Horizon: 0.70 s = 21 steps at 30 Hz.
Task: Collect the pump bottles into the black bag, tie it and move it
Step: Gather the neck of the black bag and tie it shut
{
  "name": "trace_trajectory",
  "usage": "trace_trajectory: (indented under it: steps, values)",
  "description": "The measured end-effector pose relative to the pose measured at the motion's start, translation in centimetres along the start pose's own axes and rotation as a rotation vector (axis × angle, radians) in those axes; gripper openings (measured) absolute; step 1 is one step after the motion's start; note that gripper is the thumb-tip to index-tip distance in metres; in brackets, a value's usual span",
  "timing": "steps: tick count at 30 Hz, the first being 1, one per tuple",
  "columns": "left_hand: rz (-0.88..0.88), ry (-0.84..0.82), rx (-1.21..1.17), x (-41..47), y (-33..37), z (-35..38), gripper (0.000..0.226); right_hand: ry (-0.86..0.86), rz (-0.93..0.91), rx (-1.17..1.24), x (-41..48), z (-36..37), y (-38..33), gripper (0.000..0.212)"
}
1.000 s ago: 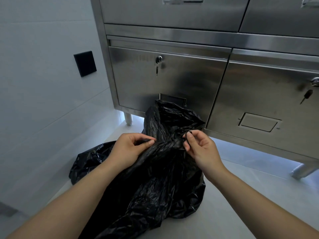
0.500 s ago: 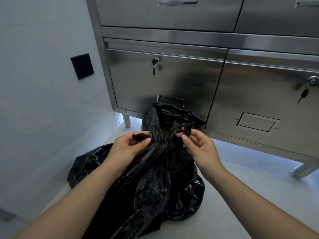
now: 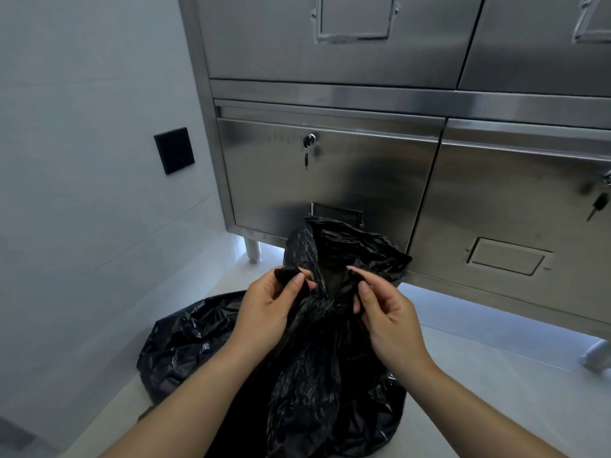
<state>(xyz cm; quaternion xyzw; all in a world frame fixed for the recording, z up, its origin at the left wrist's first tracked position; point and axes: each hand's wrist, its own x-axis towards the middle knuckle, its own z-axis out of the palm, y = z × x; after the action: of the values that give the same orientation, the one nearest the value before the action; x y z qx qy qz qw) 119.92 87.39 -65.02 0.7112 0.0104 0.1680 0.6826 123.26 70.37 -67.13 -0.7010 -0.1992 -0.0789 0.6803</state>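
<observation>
A crumpled black plastic bag (image 3: 317,375) stands on the pale floor in front of me, its top gathered and raised between my hands. My left hand (image 3: 267,309) pinches a strip of the bag's rim between thumb and fingers at the upper left. My right hand (image 3: 386,315) pinches the rim on the opposite side, thumb and fingers curled round the plastic. A small gap in the bag's mouth shows between the two hands. No pump bottles are visible; the bag's inside is hidden.
A second black bag (image 3: 185,345) lies on the floor to the left. A stainless steel cabinet (image 3: 330,180) with locked doors stands close behind the bag on short legs (image 3: 253,251). A grey wall with a black switch plate (image 3: 174,150) is at the left.
My hands have lifted slightly and drawn the bag's rim a little apart. The camera has tilted up, showing more of the cabinet.
</observation>
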Motion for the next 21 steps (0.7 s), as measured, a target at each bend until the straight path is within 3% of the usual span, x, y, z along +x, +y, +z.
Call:
trace_trajectory:
  steps: [5,9,14,17,21]
  values:
    - [0.113,0.079,0.088,0.1,0.8,0.2,0.025,-0.008,-0.022,-0.026,0.3,1.0,-1.1,0.03]
    - [0.133,0.099,0.064,0.3,0.5,-0.2,0.019,-0.004,-0.007,0.036,0.6,1.7,-1.5,0.023]
    - [0.15,-0.077,0.176,0.6,-0.5,-1.6,0.022,0.028,0.006,0.028,1.0,1.6,-1.4,0.007]
    - [0.121,-0.165,0.202,0.5,-0.9,-2.6,0.031,0.006,0.031,0.019,1.1,0.9,-1.2,0.02]
    - [0.116,-0.238,0.314,-0.2,-1.7,-3.8,0.034,-0.035,0.107,-0.006,0.6,-0.3,-0.8,0.018]
